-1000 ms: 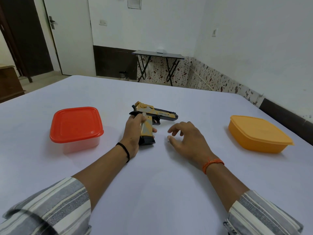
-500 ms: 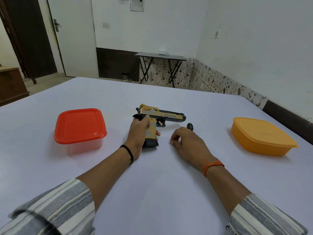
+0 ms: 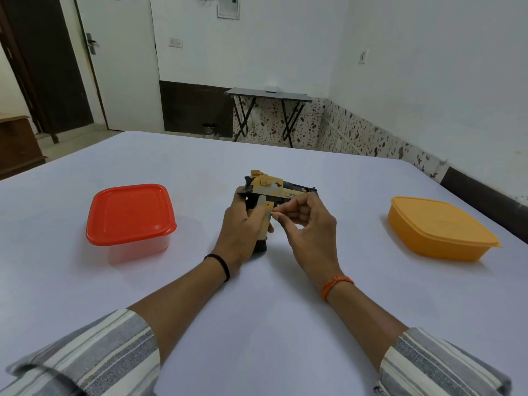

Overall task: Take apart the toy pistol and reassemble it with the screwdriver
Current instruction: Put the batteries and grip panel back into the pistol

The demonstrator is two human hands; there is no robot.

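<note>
Head view: white counter [image 3: 257, 324] in a plain white-walled room with a folding table [image 3: 268, 94] behind. Red-lidded tub [image 3: 130, 215] left, orange tub [image 3: 440, 227] right, contents hidden. Left hand [image 3: 243, 227] grips the toy pistol [image 3: 271, 192] mid-counter; right hand [image 3: 308, 221] pinches something tiny against it.

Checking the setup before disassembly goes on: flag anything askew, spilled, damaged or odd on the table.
Nothing stands out. The toy pistol looks intact, gripped by the left hand, with the right hand pinching at its grip. The red-lidded container and orange container sit closed and level. No screwdriver is visible.
</note>
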